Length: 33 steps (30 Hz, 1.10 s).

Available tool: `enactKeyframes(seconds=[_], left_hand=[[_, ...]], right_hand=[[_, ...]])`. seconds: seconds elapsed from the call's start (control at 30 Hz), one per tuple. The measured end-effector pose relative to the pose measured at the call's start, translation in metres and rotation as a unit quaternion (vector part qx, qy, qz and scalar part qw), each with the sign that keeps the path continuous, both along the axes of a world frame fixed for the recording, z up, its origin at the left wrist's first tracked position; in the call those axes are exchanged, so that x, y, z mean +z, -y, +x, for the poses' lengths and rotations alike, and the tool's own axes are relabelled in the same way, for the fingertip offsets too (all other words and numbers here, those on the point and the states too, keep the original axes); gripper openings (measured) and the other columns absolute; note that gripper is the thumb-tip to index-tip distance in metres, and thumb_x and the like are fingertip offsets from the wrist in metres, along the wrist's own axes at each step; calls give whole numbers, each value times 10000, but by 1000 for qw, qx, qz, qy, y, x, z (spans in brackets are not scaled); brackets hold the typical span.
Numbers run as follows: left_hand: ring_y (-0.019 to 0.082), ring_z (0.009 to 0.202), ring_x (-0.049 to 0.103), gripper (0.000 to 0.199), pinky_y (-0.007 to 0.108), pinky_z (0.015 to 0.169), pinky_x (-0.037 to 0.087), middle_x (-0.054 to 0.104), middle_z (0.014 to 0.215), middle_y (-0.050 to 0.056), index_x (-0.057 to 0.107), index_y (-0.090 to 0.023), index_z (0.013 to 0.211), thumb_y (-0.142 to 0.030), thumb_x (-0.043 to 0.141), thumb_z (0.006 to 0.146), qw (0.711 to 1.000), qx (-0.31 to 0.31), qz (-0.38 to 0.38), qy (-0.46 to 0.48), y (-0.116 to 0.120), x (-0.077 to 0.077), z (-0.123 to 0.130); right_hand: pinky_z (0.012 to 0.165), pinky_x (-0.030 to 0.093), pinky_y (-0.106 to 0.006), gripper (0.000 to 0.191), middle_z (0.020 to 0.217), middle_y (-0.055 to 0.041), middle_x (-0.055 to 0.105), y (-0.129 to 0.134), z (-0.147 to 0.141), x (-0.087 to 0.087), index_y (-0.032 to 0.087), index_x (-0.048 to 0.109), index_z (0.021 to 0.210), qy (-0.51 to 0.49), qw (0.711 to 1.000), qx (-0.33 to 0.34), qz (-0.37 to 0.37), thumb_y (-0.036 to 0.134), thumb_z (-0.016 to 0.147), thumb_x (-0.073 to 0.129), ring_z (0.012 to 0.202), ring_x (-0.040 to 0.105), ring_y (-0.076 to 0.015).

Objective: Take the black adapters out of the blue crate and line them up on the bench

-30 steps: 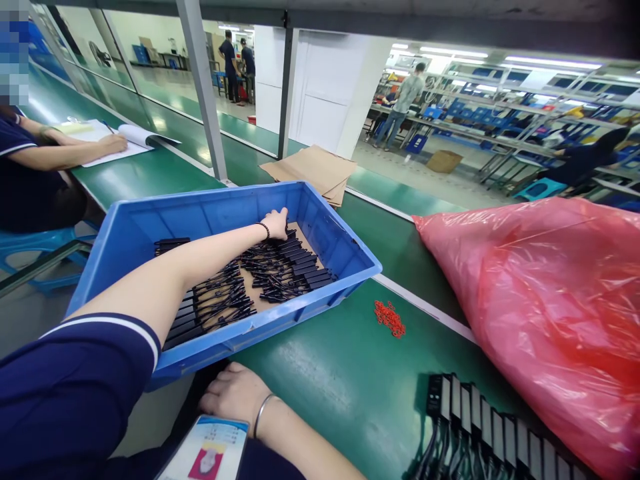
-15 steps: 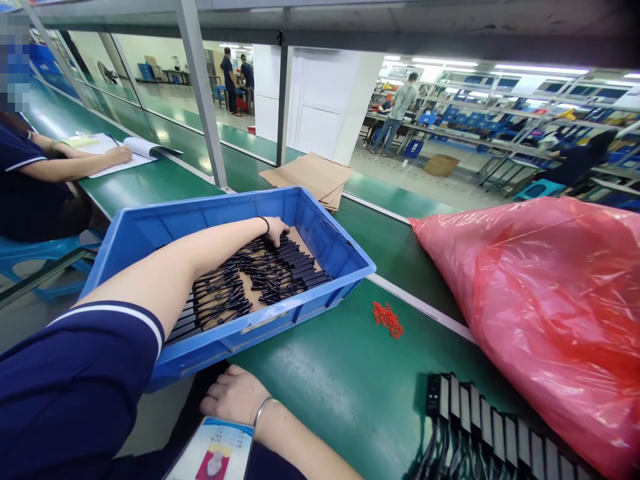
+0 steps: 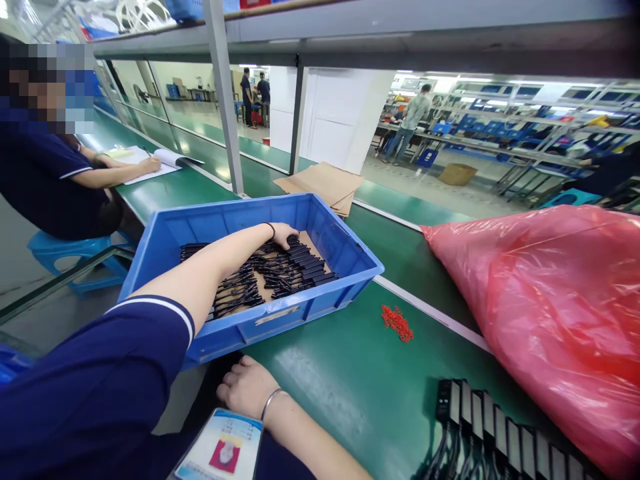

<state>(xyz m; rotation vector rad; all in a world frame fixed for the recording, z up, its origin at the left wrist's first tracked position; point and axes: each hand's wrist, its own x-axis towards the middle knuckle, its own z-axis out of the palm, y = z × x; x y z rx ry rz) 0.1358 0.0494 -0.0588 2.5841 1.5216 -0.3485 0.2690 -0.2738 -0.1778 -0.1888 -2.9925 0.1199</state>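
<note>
Inside the blue bin (image 3: 255,333), rows of black devices with short cables (image 3: 313,267) lie on brown cardboard. My left hand (image 3: 285,235), with a beaded bracelet, reaches over the bin's near side; its fingers are closed round a black device at the far end of one row, the fingertips partly hidden. At the near table edge, below the bin, my right hand (image 3: 249,389) is loosely curled, with nothing visible in it and a metal bangle on the wrist. Small red rings (image 3: 397,324) lie in a pile on the green table (image 3: 320,373).
A row of black-and-grey devices (image 3: 493,420) stands at the lower right. Beside it bulges a large pink plastic bag (image 3: 555,287). Flat cardboard sheets (image 3: 325,183) lie behind the bin. At the left, a seated person (image 3: 45,167) holds a pen over papers. Metal posts carry a shelf overhead.
The view has swung a little, so the whole scene sits further right and slightly lower. Both my hands keep nearly the same places against the bin and table.
</note>
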Motion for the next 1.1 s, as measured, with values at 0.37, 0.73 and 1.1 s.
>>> enactKeyframes(seconds=[0.37,0.73,1.1], left_hand=[[265,1066,440,608,368,958,348,424,1194,114,474,-237,1205,-389,605,630,978,6,194,81,39,-10,-14],[213,1004,492,493,382,913,411,504,1052,81,436,-177,1059,-276,622,613,770,103,360,517,79,90,-29],[159,886,567,482,335,788,495,562,956,26,408,-216,1071,-228,633,645,642,-89,114,753,213,194,75]], right_hand=[[678,314,-294,262,742,31,631,-8,1,-1,206,567,769,-62,996,8,-65,428,850,453,713,518,-115],[768,373,-250,148,814,21,671,-3,4,19,211,617,829,-125,964,-10,-236,343,795,559,798,600,-115],[817,454,-330,193,962,-61,638,-2,130,209,211,592,995,-469,846,-64,-247,168,817,528,908,586,-174]])
